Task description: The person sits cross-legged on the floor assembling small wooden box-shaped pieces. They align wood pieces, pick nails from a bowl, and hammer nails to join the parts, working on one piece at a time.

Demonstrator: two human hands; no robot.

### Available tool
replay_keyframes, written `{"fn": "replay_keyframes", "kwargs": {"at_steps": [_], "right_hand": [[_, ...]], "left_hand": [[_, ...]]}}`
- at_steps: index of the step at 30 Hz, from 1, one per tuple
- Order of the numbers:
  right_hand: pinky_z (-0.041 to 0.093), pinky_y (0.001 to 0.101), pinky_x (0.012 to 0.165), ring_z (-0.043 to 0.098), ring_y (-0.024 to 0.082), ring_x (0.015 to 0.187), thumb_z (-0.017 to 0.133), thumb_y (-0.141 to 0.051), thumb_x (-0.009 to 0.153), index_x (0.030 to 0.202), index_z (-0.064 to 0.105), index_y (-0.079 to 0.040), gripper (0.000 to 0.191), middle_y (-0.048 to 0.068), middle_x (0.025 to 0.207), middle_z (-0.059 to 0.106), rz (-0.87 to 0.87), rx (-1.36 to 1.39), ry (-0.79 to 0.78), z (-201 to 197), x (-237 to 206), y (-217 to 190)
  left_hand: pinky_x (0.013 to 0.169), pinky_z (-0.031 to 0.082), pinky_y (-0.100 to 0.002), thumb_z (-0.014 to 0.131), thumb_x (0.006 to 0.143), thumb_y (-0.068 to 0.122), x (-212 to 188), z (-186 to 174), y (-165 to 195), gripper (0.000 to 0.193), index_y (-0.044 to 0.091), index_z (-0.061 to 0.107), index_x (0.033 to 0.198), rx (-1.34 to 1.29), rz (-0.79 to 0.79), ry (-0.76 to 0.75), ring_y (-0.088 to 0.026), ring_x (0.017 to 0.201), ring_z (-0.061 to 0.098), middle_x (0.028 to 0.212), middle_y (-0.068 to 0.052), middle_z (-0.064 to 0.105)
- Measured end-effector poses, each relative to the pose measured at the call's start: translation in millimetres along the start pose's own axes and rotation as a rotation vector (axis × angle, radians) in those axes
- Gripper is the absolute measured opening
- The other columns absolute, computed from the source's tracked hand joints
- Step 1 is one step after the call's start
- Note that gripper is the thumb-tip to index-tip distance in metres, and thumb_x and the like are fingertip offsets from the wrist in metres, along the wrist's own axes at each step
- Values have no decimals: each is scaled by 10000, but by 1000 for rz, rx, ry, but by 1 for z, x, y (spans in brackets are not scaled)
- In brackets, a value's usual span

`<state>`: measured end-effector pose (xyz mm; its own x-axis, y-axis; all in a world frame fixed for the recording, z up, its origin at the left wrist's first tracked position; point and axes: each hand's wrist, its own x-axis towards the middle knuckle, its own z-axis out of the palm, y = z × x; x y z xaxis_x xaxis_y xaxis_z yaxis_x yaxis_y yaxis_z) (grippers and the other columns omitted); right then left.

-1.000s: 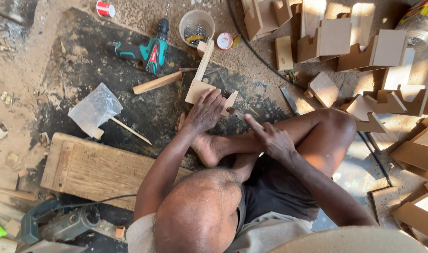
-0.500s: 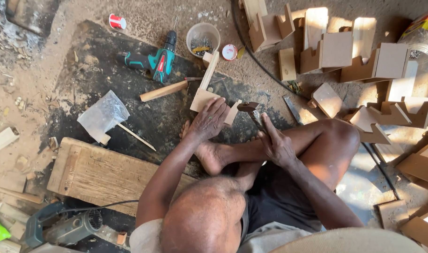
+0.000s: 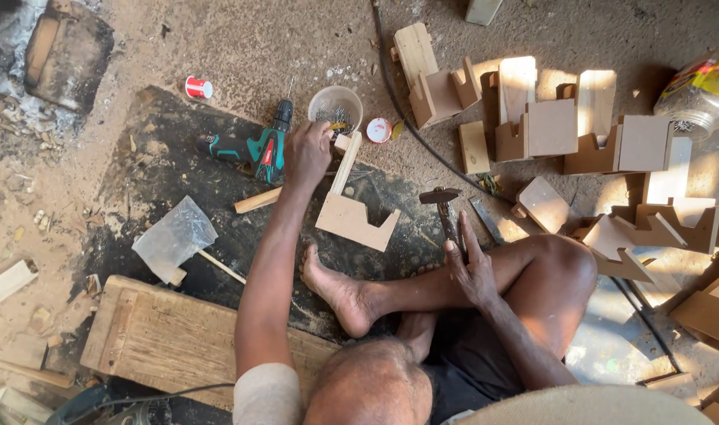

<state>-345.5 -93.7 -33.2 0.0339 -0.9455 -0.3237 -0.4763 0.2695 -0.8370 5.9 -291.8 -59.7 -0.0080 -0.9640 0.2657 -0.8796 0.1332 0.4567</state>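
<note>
Reaching left hand [image 3: 307,153] half-curled at nail cup [image 3: 335,109], beside drill [image 3: 253,148]; right hand [image 3: 471,271] gripping hammer [image 3: 444,209].

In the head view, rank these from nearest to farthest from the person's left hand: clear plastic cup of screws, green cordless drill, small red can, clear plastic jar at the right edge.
1. Clear plastic cup of screws: just above the left hand, by its fingers.
2. Green cordless drill: just left of the hand. Too close to call against the cup.
3. Small red can: farther up and left.
4. Clear plastic jar: far right edge.

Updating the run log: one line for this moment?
left hand: at cup of nails | right hand: holds hammer | notched board: on mat, untouched
</note>
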Motion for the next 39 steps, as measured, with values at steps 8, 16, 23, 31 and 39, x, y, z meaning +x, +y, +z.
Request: {"fn": "replay_keyframes", "kwargs": {"at_steps": [8,16,23,31,39], "right_hand": [[525,277,548,552,97,532,548,-369,1014,1667,164,-216,772,33,715,627,57,52,-26,0,11,1],[525,284,549,546,99,536,549,-406,1007,1666,165,-267,775,32,714,612,143,72,-54,0,15,-5],[541,285,574,571,103,540,531,-432,1007,1659,148,-270,774,23,710,628,165,31,-80,-2,19,-5],[525,272,572,554,95,544,529,-370,1035,1671,170,-239,742,24,722,622,92,73,-65,-3,19,-6],[524,253,547,557,85,541,531,-339,1045,1669,165,-217,733,12,751,626,72,146,-75,-7,14,-2]], "left_hand": [[941,479,-519,790,859,256,71,29,5,256,140,814,1086,76,-191,-191,-366,1026,683,1089,-153,741],[1005,445,-476,812,851,217,82,41,9,73,186,839,912,200,-333,-256,-291,951,712,967,-114,761],[929,414,-526,804,799,149,77,44,8,52,197,820,807,135,-236,-59,-264,902,706,926,-64,770],[827,594,-459,744,943,114,68,41,-4,146,182,785,1065,-139,-355,-75,-243,888,750,1035,-65,791],[772,694,-331,671,977,-8,-51,30,36,159,89,736,1086,-554,-199,62,-243,954,782,1118,-146,761]]}}
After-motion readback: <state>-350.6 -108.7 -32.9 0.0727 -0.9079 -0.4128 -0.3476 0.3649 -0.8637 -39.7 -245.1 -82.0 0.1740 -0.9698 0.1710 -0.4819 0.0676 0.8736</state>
